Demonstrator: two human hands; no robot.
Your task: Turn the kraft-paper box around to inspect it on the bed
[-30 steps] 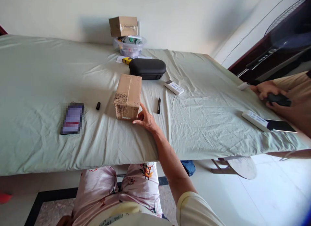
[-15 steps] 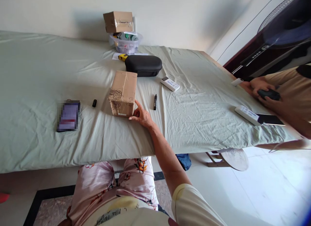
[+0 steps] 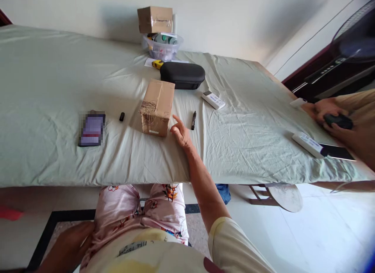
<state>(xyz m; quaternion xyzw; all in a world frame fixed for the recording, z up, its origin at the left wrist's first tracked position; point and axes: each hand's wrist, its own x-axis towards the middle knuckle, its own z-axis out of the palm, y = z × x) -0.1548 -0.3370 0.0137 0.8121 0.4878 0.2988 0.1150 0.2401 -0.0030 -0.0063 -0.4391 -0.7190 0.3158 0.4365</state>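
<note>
A taped brown cardboard box (image 3: 158, 105) with black scribbles on one corner sits on the green-covered table. Just off its right side is my right hand (image 3: 181, 133), fingers apart and holding nothing. A black marker pen (image 3: 193, 120) lies to the right of that hand. Low at the left, my left hand (image 3: 76, 239) hangs beside my thigh below the table edge, dark and blurred, so its fingers are not clear. Left of the box lie a small black object (image 3: 122, 116) and a phone (image 3: 92, 129) with a blurred screen.
Behind the box are a black zip case (image 3: 183, 75), a yellow tape measure (image 3: 157, 64) and a plastic basket (image 3: 164, 50) under another carton (image 3: 155, 19). White-and-grey boxes (image 3: 213, 100) lie rightward. Another person's hands (image 3: 336, 116) hold a dark object at right. A stool (image 3: 284, 196) stands below.
My right hand has come away from the cardboard box, slightly to the right. My left hand has risen into view at the lower left. The camera view has shifted a little.
</note>
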